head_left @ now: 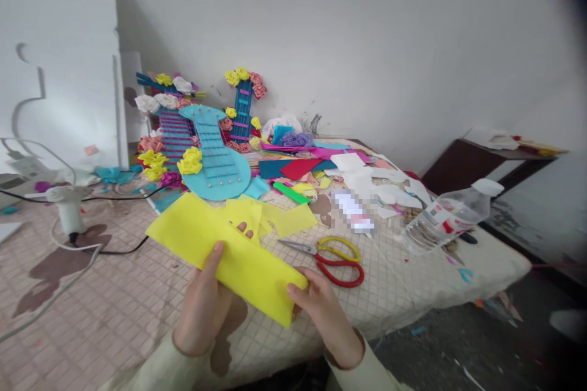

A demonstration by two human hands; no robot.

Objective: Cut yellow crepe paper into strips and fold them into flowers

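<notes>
Holding a folded bright-yellow felt sheet [229, 250], left hand [202, 305] and right hand [328, 317] fingers clamping its edges, near red-and-yellow-handled metal scissors [332, 256].

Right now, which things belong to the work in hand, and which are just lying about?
In hand: yellow sheet, held by the left hand and right hand; yellow offcuts and scissors close by.
Lying about: plastic bottle, blue guitar-shaped cutout, white paper scraps, green marker.
</notes>
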